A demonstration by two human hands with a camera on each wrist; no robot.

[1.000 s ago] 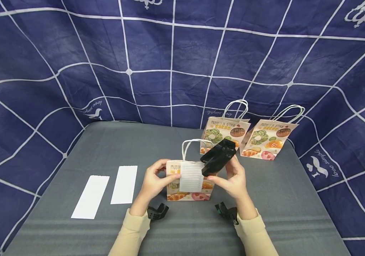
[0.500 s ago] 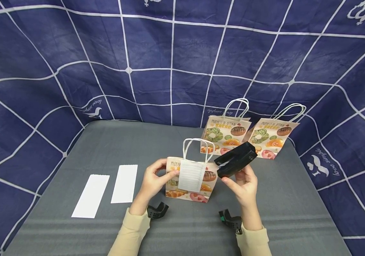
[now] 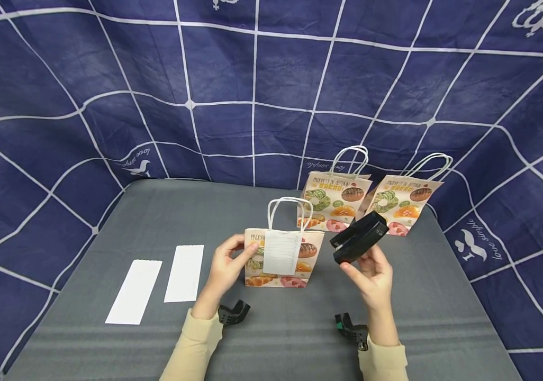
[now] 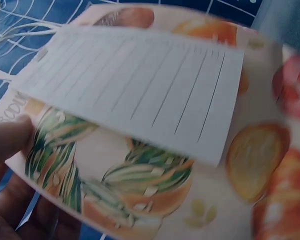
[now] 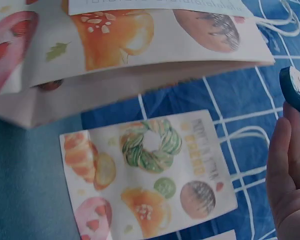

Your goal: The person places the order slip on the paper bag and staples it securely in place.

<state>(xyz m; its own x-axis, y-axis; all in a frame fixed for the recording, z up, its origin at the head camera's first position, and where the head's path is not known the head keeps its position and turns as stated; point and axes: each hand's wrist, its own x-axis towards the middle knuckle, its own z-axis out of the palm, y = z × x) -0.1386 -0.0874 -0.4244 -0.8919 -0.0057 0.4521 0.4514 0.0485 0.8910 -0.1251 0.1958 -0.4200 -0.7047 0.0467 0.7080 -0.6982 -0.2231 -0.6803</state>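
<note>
A small paper gift bag (image 3: 308, 253) printed with breads stands in the middle, its white twisted handles upright. Over its front, hanging from the top edge, is a white lined paper slip (image 3: 282, 254), close up in the left wrist view as a ruled slip (image 4: 140, 80). My left hand (image 3: 226, 269) pinches the bag's left side, thumb on the front and fingers behind. To the right of the bag, apart from it, my right hand (image 3: 375, 275) holds a black stapler (image 3: 359, 238) in the air. In the right wrist view only the stapler's end (image 5: 296, 90) shows.
Two matching bags, one (image 3: 333, 201) upright and another (image 3: 402, 206) leaning, stand at the back right. On the left lie two white paper slips, one (image 3: 134, 292) farther left and one (image 3: 184, 273) nearer the bag. A blue checked cloth (image 3: 224, 69) hangs behind the grey table (image 3: 271, 338).
My right hand has carried the stapler rightward from the bag's top right edge. The bag has shifted slightly away from me in my left hand. The other bags and slips have stayed put.
</note>
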